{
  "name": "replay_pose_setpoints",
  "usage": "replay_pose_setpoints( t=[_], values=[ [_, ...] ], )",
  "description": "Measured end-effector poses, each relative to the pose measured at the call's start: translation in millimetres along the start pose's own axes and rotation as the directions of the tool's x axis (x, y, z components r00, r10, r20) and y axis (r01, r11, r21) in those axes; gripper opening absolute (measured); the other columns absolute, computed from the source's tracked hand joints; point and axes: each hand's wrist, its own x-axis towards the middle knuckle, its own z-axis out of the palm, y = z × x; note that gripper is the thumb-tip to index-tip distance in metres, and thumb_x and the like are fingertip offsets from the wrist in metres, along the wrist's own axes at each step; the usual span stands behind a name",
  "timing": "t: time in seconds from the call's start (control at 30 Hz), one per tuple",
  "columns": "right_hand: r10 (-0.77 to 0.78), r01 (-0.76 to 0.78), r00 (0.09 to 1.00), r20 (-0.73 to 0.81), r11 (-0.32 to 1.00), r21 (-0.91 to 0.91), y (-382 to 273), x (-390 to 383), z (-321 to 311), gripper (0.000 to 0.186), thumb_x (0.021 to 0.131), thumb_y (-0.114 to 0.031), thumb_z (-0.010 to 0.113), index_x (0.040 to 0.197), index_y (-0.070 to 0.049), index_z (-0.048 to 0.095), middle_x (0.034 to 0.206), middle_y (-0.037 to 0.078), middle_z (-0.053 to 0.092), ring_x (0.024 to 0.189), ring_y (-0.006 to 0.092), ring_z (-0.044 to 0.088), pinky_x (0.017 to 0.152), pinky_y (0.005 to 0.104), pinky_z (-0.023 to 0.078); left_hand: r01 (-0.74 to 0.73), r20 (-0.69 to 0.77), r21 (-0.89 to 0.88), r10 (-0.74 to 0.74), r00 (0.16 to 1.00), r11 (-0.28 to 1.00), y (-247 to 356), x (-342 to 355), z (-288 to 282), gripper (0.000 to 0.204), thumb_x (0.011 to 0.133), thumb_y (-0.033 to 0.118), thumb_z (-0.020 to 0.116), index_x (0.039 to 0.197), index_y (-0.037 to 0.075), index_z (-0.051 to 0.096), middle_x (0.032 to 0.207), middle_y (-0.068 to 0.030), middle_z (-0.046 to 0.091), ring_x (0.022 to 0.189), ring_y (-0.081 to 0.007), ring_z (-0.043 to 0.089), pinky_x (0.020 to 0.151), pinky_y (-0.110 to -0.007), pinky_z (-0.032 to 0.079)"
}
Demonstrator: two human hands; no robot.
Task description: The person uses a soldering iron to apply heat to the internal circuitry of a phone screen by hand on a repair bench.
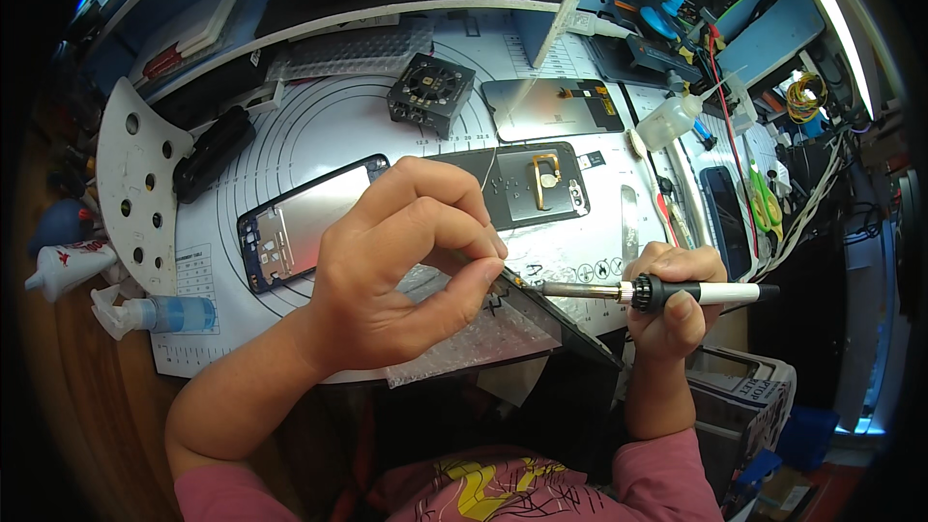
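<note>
A thin, dark, flat panel [570,322] is held tilted, nearly edge-on, between the hands at the front of the bench. By the left hand [367,256], thumb and forefinger are closed in a pinch at the panel's upper end; what lies between the fingertips is hidden. By the right hand [662,329], a slim soldering iron with a black-and-white handle and metal barrel [701,294] is gripped, its tip at the panel's edge; contact cannot be confirmed.

Risks judged: if heat is on, the left fingertips could be burned by a small slip, being just beside the tip. Joints or edge parts could be overheated by dwelling. With no firm rest visible, wobble could be expected. The clear bubble-textured plastic sheet [430,358] beneath could be melted by a dropped tip.
</note>
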Motion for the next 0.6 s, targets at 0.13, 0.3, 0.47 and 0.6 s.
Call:
replay_pose_setpoints(
  t=[0.13,0.3,0.47,0.6],
  values=[
    [0.001,-0.001,1.0,-0.001,1.0,-0.002,-0.7,0.7,0.8,0.038,0.091,-0.033,0.07,0.097,0.001,0.055,0.061,0.008,0.052,0.051,0.0132,0.046,0.045,0.0272,0.034,0.006,-0.002,-0.006,-0.006,1.0,1.0,0.0,-0.6,0.3,0.012,0.085,-0.012,0.064,0.094,-0.005,0.061,0.108,-0.0148,0.052,0.092,-0.0203,0.07,0.075,-0.027,0.062],
    [0.006,-0.006,1.0,-0.015,1.0,0.002,-0.5,-0.3,-0.1,0.038,0.091,-0.033,0.069,0.097,0.001,0.055,0.061,0.008,0.052,0.052,0.0134,0.046,0.046,0.0275,0.035,0.007,0.006,0.004,-0.007,1.0,1.0,0.0,-0.5,-0.4,0.012,0.085,-0.012,0.064,0.094,-0.005,0.061,0.108,-0.0151,0.051,0.092,-0.0205,0.07,0.074,-0.027,0.063],
    [0.0,0.0,1.0,-0.01,1.0,-0.003,-0.4,-0.1,0.4,0.037,0.091,-0.032,0.069,0.098,0.002,0.054,0.063,0.008,0.053,0.053,0.0135,0.047,0.046,0.0278,0.036,0.011,0.009,-0.006,-0.011,1.0,1.0,-0.5,-0.7,-0.2,0.011,0.085,-0.012,0.063,0.095,-0.006,0.06,0.109,-0.0153,0.051,0.093,-0.0207,0.07,0.075,-0.028,0.064],
    [0.002,-0.002,1.0,0.004,1.0,0.006,-0.2,-0.1,-0.6,0.037,0.092,-0.031,0.069,0.098,0.002,0.054,0.063,0.009,0.053,0.053,0.0137,0.047,0.046,0.0279,0.036,0.013,0.016,-0.014,-0.013,1.0,1.0,-0.1,-0.5,-0.6,0.012,0.085,-0.012,0.063,0.095,-0.007,0.06,0.109,-0.0153,0.05,0.093,-0.021,0.07,0.076,-0.028,0.065]
  ],
)
